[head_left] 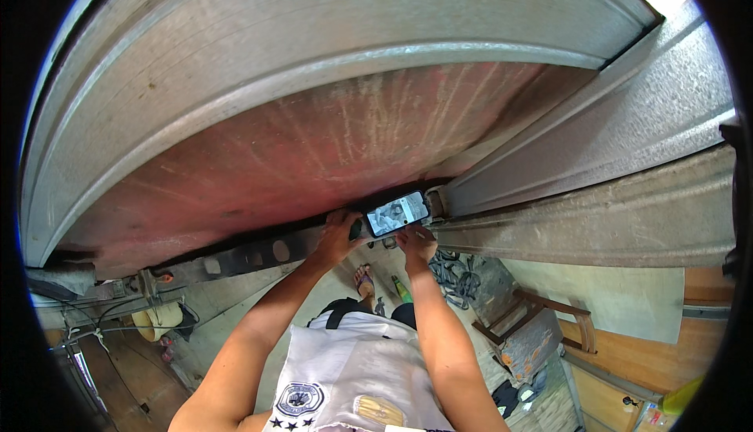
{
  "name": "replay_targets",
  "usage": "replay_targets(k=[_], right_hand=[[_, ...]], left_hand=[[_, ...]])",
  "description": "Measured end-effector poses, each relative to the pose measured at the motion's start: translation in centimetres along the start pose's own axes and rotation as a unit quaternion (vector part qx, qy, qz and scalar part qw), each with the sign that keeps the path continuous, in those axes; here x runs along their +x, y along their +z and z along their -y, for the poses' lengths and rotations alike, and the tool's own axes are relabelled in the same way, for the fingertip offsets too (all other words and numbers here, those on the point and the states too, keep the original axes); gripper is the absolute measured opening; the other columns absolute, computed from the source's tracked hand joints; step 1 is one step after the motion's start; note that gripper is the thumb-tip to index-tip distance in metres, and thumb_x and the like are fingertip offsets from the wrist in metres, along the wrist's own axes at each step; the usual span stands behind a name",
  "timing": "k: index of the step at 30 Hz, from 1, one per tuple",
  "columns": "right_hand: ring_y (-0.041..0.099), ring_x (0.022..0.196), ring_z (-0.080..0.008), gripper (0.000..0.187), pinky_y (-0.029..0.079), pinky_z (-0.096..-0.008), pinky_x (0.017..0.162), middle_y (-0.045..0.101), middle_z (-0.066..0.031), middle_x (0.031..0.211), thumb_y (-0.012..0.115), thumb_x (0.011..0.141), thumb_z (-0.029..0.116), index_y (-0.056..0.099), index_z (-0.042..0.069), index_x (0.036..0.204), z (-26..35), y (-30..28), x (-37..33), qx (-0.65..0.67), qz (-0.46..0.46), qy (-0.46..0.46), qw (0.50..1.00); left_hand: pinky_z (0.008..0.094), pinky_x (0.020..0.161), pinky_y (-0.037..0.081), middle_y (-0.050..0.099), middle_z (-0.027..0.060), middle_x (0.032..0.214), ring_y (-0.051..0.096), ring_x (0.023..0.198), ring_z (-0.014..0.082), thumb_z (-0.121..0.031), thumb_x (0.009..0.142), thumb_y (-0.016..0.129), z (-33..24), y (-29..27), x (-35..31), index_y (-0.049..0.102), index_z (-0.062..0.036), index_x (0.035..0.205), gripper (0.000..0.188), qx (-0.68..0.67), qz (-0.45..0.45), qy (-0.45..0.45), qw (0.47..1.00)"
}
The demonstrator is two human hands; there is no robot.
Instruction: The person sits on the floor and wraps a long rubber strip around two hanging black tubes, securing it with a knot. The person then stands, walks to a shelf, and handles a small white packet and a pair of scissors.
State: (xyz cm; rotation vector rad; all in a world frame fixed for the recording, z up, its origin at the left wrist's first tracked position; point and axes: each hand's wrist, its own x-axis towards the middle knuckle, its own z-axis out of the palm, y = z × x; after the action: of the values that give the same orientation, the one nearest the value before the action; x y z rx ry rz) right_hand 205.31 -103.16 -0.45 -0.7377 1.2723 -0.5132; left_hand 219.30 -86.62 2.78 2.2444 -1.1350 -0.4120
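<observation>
A smartphone (398, 214) with a lit screen lies slightly tilted at the metal beam (259, 255) in front of me, its long side running left to right. Just left of it is my left hand (340, 232), fingers curled at the beam's edge around a small dark thing whose kind I cannot make out. My right hand (416, 245) is closed at the phone's lower edge. Whether its fingers grip the phone or something small is hidden. A metal fitting (437, 201) sits right beside the phone's right end.
Large red-stained metal panel (329, 134) and grey ribbed panels (580, 118) rise ahead and to the right. On the floor are coiled dark cables (455, 279), a green bottle (402, 289) and a worn wooden chair (541, 330). Wires and a yellowish container (157, 320) stand at left.
</observation>
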Motion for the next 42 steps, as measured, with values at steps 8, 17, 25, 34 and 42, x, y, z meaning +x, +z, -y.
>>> replay_targets(k=[8, 17, 25, 34, 42], right_hand=[[0.073, 0.077, -0.0245, 0.028, 0.062, -0.0341, 0.067, 0.07, -0.0164, 0.097, 0.066, 0.093, 0.002, 0.059, -0.004, 0.119, 0.2, -8.9, -4.3, -0.097, 0.113, 0.02, 0.989], [0.072, 0.078, -0.0221, 0.026, 0.062, -0.0323, 0.068, 0.07, -0.0154, 0.097, 0.066, 0.095, 0.004, 0.061, -0.002, 0.12, -3.6, -22.3, -8.6, -0.207, 0.053, 0.063, 0.975], [0.072, 0.076, -0.0218, 0.022, 0.061, -0.0325, 0.066, 0.071, -0.0167, 0.098, 0.065, 0.097, 0.005, 0.061, 0.0, 0.117, -6.9, -29.2, -12.9, -0.165, -0.027, 0.072, 0.983], [0.072, 0.076, -0.0213, 0.021, 0.061, -0.032, 0.066, 0.072, -0.0159, 0.098, 0.064, 0.098, 0.006, 0.06, 0.001, 0.118, -9.0, -31.4, -14.7, -0.14, -0.052, 0.076, 0.986], [0.072, 0.08, -0.0218, 0.021, 0.061, -0.0341, 0.069, 0.071, -0.0148, 0.099, 0.062, 0.099, 0.007, 0.061, 0.002, 0.119, -9.3, -32.5, -14.7, -0.158, -0.043, 0.07, 0.984]], left_hand=[[0.0486, 0.105, 0.043, 0.052, 0.0257, 0.127, 0.051, 0.122, 0.0425, -0.013, 0.072, 0.086, -3.3, -0.4, 0.4, 0.045, -0.0081, 0.143, 0.082, -0.033, 0.009, 0.026, 0.999], [0.0464, 0.105, 0.043, 0.058, 0.0177, 0.127, 0.055, 0.119, 0.0379, -0.015, 0.07, 0.087, -8.0, 4.5, 7.7, 0.047, -0.0063, 0.138, 0.08, 0.022, 0.022, 0.142, 0.989], [0.0486, 0.111, 0.038, 0.05, 0.0212, 0.136, 0.051, 0.124, 0.0396, -0.03, 0.068, 0.089, -8.6, 5.0, 8.2, 0.045, -0.0042, 0.143, 0.09, 0.091, -0.017, 0.167, 0.982], [0.049, 0.111, 0.04, 0.048, 0.0219, 0.137, 0.048, 0.129, 0.0413, -0.027, 0.07, 0.088, -6.9, 5.0, 8.4, 0.03, -0.008, 0.155, 0.105, 0.048, 0.061, 0.088, 0.993], [0.048, 0.113, 0.038, 0.049, 0.0217, 0.137, 0.048, 0.129, 0.0406, -0.024, 0.069, 0.086, -6.9, 4.7, 8.5, 0.025, -0.0091, 0.158, 0.109, 0.102, 0.112, 0.107, 0.983]])
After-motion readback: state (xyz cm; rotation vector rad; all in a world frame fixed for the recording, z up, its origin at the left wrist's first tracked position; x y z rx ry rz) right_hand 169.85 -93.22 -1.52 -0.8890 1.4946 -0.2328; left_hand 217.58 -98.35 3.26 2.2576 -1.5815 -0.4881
